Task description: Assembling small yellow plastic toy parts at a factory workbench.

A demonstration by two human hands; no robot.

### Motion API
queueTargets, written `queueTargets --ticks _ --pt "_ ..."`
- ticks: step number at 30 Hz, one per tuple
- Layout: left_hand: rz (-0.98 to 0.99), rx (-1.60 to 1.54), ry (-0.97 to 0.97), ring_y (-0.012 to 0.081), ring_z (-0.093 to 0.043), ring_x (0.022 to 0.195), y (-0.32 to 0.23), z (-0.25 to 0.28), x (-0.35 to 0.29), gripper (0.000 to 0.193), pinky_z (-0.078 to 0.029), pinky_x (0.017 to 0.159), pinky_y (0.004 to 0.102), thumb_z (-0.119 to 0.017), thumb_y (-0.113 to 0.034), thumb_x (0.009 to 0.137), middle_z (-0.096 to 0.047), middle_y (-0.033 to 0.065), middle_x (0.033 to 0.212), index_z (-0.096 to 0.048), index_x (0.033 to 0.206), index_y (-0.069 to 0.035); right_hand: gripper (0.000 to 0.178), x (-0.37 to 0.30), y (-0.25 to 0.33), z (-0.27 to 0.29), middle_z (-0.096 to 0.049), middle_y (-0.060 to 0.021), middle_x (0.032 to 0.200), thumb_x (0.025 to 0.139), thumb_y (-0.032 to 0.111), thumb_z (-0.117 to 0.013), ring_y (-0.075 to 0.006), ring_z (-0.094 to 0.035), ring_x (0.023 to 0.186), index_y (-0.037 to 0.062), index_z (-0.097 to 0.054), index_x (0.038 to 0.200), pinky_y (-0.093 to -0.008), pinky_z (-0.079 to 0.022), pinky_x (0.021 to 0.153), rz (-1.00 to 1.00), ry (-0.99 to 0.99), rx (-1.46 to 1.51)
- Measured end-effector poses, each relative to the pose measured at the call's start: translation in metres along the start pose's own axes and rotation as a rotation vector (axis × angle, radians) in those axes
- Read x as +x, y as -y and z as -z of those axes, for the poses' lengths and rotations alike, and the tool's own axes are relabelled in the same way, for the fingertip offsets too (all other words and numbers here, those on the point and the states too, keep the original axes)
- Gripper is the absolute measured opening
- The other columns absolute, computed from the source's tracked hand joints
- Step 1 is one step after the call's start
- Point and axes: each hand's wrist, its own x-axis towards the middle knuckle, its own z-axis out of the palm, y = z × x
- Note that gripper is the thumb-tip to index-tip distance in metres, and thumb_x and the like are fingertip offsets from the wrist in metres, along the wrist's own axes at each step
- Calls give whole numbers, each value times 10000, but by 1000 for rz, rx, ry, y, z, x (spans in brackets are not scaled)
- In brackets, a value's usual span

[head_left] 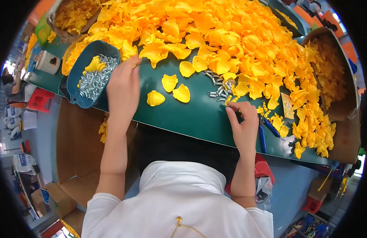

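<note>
Item: small yellow strip (228, 100), right of centre; long axis slanted, upper end toward upper right. 
Right hand (246, 114): forearm upright, thumb and index finger bent, tips close together at the strip's lower end; clamping cannot be told. 
Left hand (124, 85): blurred, extended upward beside blue tray (85, 103) of metal pins (95, 82), upper left; finger state cannot be told.

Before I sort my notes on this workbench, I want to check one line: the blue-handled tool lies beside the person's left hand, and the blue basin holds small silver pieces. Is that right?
Not quite: the head view shows the blue-handled tool beside the person's right hand. The blue basin does hold small silver pieces.
</note>
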Motion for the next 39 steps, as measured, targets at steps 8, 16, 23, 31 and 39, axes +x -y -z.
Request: queueTargets --ticks 8,16,23,31,39 --pt "75 303 234 353 -506 1047 9 -45 49 369 -424 878 423 -621 -21 783 -564 225 1041 -413 1084 24 155 27 11 -36 -513 -56 842 724 70 -695 -250 -458 832 74 -673 878 -352 -407 741 237 2 -218" --pt "336 -59 251 325 -573 1006 12 -17 26 473 -458 859 367 -595 -12 809 -514 231 1181 -392 1236 6 157 36 12 -32 -547 -59 904 693 48 -711 -265 -478 889 57 -636 831 -357 -414 787 211 16 -238" --pt "513 -520 55 149 -516 747 -3 -22 -7 444 -450 671 252 -565 20 803 -463 117 1215 -458 1229 -45 182 22 25 -23 -636 -87 870 781 -27 -643 -137 -600 749 14 -669 957 -217 -453 617 125 -15 271" --pt "465 -642 119 109 -553 930 -36 -13 -18 532 -452 772 216 -507 132 774 -498 135 1254 -344 1261 -9 130 -2 35 -27 -612 -63 859 805 -46 -629 -95 -597 806 -43 -623 935 -187 -474 682 -276 225 909" --pt "438 -1188 235 222 -593 946 -73 -22 -36 383 -485 834 302 -470 144 749 -586 197 966 -246 970 -73 133 -7 43 -33 -636 -91 872 799 -31 -648 -111 -625 745 -43 -608 926 -185 -500 661 -170 112 986"
